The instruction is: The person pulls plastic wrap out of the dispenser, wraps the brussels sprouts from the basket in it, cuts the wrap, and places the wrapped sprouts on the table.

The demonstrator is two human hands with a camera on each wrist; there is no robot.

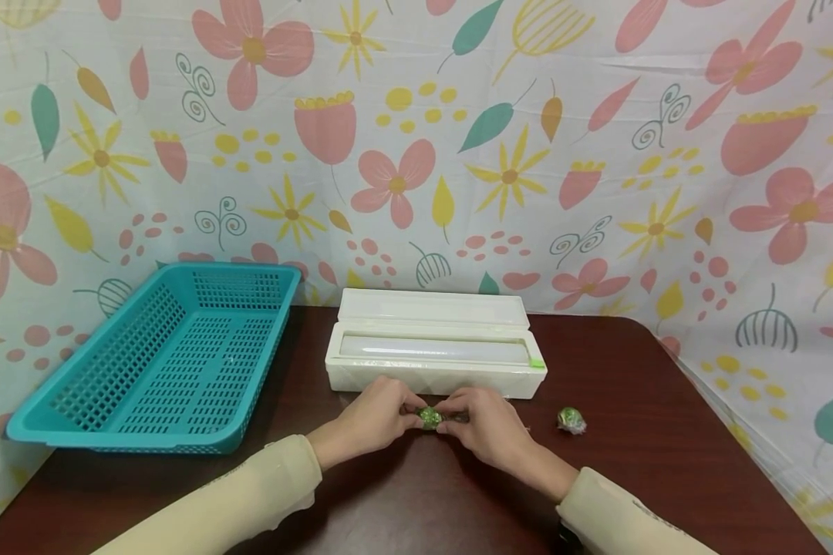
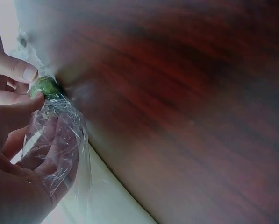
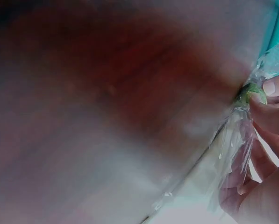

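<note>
A small round green item (image 1: 429,418) wrapped in clear plastic film (image 2: 55,144) is between both hands, low over the table in front of the white box. My left hand (image 1: 375,416) pinches it from the left, thumb and forefinger at its side. From the right, my right hand (image 1: 489,428) pinches it the same way. Loose film trails out on both sides of the green item (image 3: 253,93), crumpled and gathered along the fingers in the wrist views. To the right of my right hand lies a second green ball (image 1: 571,420) wrapped in film.
A white cling film dispenser (image 1: 430,378) stands just behind the hands, lid raised, a film roll inside and a green tab at its right end. A teal slotted basket (image 1: 250,412) sits at the left of the dark wood table (image 1: 639,478). Behind hangs a floral cloth (image 1: 416,100).
</note>
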